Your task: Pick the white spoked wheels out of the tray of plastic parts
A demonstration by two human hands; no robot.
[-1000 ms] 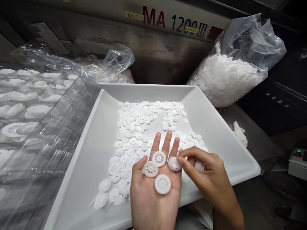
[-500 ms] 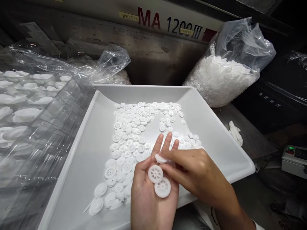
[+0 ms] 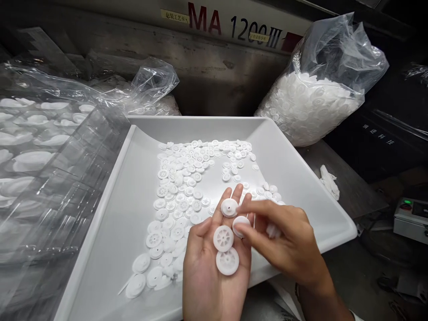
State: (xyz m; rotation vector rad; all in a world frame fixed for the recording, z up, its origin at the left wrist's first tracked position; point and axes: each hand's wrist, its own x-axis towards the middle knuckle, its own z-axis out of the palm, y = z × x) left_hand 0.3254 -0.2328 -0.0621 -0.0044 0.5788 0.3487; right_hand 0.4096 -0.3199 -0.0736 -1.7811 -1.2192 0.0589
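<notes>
My left hand (image 3: pixel 214 272) lies palm up over the tray, holding several small white plastic gears along its palm and fingers. Two spoked gears, an upper one (image 3: pixel 223 239) and a lower one (image 3: pixel 228 262), rest overlapping on the palm. Nearer the fingertips sits a gear with a small centre hole (image 3: pixel 229 207), face up. My right hand (image 3: pixel 284 240) reaches in from the right, its thumb and index finger closed at the edge of another gear (image 3: pixel 240 224). More loose gears (image 3: pixel 183 206) are spread below in the white tray (image 3: pixel 109 214).
At the left stand clear plastic trays (image 3: pixel 76 165) with white parts in their pockets. A clear bag full of white gears (image 3: pixel 310 104) leans behind the tray at right. Another plastic bag (image 3: pixel 154 84) lies at the back left. A control box (image 3: pixel 411 220) shows a green light.
My right hand has moved slightly right and its fingers have spread wider. A gear it covered now shows on my left fingers, and another gear appears at its thumb.
</notes>
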